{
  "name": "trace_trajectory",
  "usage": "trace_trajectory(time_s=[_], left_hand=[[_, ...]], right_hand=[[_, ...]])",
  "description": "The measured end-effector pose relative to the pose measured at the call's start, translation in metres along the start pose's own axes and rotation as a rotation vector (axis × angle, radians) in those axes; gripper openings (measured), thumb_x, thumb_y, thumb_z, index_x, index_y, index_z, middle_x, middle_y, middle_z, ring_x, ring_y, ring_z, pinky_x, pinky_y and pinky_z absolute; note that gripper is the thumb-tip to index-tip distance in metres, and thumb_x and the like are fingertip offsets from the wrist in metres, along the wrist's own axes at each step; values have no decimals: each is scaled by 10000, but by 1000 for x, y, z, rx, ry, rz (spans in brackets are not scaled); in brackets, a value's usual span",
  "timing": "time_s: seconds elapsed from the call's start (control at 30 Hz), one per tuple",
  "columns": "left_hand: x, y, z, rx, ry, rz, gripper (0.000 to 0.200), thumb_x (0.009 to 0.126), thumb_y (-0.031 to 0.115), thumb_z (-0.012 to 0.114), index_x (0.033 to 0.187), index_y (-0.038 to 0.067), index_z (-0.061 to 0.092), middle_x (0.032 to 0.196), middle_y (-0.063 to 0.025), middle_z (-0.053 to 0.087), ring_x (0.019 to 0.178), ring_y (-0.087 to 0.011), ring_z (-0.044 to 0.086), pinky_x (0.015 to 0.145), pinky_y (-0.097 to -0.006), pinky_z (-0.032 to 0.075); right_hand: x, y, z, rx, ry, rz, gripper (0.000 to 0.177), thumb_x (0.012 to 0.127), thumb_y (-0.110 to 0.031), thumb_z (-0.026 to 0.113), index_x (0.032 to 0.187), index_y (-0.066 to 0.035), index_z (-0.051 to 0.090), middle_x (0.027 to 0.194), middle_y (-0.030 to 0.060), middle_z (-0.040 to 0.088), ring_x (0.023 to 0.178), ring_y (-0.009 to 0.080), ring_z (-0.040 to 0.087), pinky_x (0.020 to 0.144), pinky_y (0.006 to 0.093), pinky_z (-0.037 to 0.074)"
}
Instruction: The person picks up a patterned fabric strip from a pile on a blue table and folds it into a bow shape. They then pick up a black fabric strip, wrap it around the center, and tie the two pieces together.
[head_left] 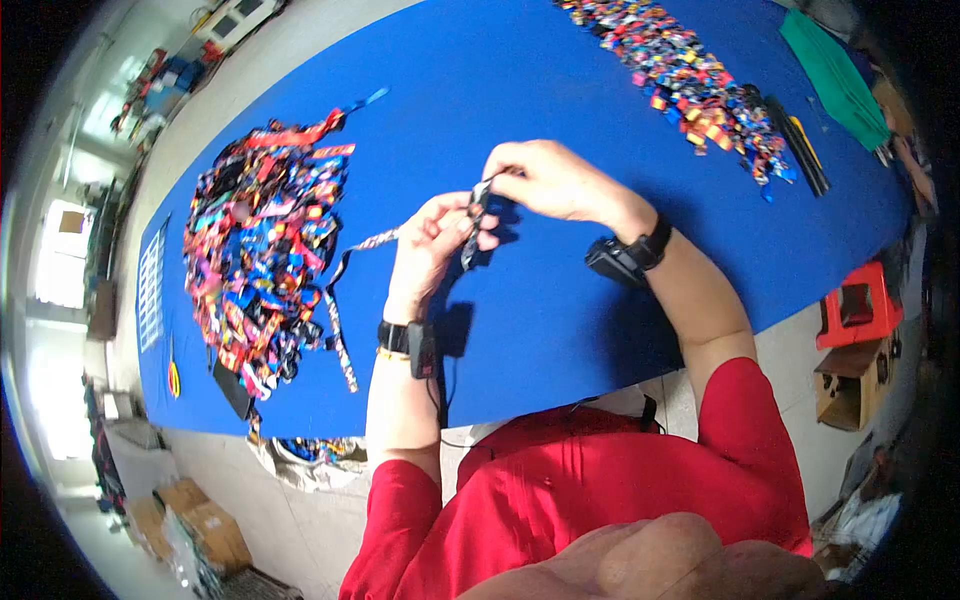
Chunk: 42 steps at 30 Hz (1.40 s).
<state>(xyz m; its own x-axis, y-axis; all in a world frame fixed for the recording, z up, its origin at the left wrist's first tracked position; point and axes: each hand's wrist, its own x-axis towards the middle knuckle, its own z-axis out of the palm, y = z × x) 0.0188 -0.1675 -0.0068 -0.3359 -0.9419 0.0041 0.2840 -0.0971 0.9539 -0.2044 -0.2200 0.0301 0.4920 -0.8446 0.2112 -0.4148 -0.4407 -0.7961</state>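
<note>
A narrow black-and-white patterned strap [378, 240] trails from near the left-hand pile up into my hands. My left hand [432, 240] is closed around it, with a short folded length hanging past the fingers. At the upper end of that folded part, thumb and forefinger of my right hand [550, 180] pinch the strap. A small dark piece shows between the two hands, too blurred to name. Both hands are just above the blue table [530, 320]. Another length of patterned strap [340, 340] lies on the table beside the pile.
A heap of colourful straps [265, 250] covers the table's left side. A long row of bundled straps [680, 80] lies at the far right, near dark and yellow tools [800, 145] and green cloth [835, 75]. Yellow-handled scissors [173, 380] sit at the left edge. A red stool [885, 305] stands right.
</note>
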Motion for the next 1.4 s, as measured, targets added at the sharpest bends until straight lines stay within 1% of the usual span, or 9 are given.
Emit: trace_trajectory(time_s=[0.1,0.17,0.27,0.4,0.57,0.7,0.93,1.17,1.4], left_hand=[[4,-3,-8,-7,-35,30,314,973,73,639,1255,-48,575,1040,-180,730,847,-212,726,809,-330,580],[5,-5,-11,-16,-48,44,324,970,78,649,1258,-49,571,1032,-177,730,846,-214,728,802,-316,578],[6,-6,-16,-32,-56,60,313,975,92,647,1247,-44,573,1002,-169,730,840,-214,731,765,-280,570],[5,-5,-18,-57,-61,68,280,983,98,638,1228,-28,588,961,-147,727,807,-201,717,744,-300,574],[5,-6,-18,-43,-21,54,252,966,85,661,1191,-20,618,951,-134,732,791,-187,703,764,-327,582],[5,-4,-17,-64,14,64,262,952,96,683,1175,-28,625,965,-129,734,838,-190,711,801,-330,579],[8,-8,-23,14,65,128,253,996,174,614,1157,-19,642,1042,-128,728,962,-209,698,899,-348,552],[5,-3,-11,14,-11,202,287,1010,246,624,1151,-2,658,1067,-119,723,981,-177,684,901,-320,531],[4,-8,-11,99,33,153,234,945,120,702,1140,4,647,1047,-103,723,954,-169,687,917,-319,529]], right_hand=[[5,15,2,38,57,70,133,956,-141,643,995,-22,689,826,34,687,797,100,632,701,277,504],[8,26,4,192,56,106,118,951,-113,655,1014,-17,681,857,23,691,818,94,630,749,270,516],[6,16,-5,177,60,157,124,947,-109,665,1017,-7,675,878,21,688,831,89,628,776,268,524],[6,13,-6,312,103,134,151,917,-152,698,979,-15,694,810,-2,668,755,61,588,665,259,488],[4,-1,-12,241,121,122,150,937,-153,686,1011,-23,696,831,-24,649,749,63,587,661,241,484],[4,-11,-11,383,142,90,151,944,-158,691,1031,-34,697,860,-26,654,731,62,586,654,227,483],[4,-11,-14,555,122,50,146,953,-152,693,1063,-58,710,889,-20,674,692,39,570,613,196,471],[2,-9,-4,442,75,79,111,956,-132,685,1039,-61,703,887,-21,673,698,42,574,600,209,475],[2,-8,7,311,98,37,115,952,-139,677,1005,-38,689,846,-11,662,679,51,551,601,226,465]])
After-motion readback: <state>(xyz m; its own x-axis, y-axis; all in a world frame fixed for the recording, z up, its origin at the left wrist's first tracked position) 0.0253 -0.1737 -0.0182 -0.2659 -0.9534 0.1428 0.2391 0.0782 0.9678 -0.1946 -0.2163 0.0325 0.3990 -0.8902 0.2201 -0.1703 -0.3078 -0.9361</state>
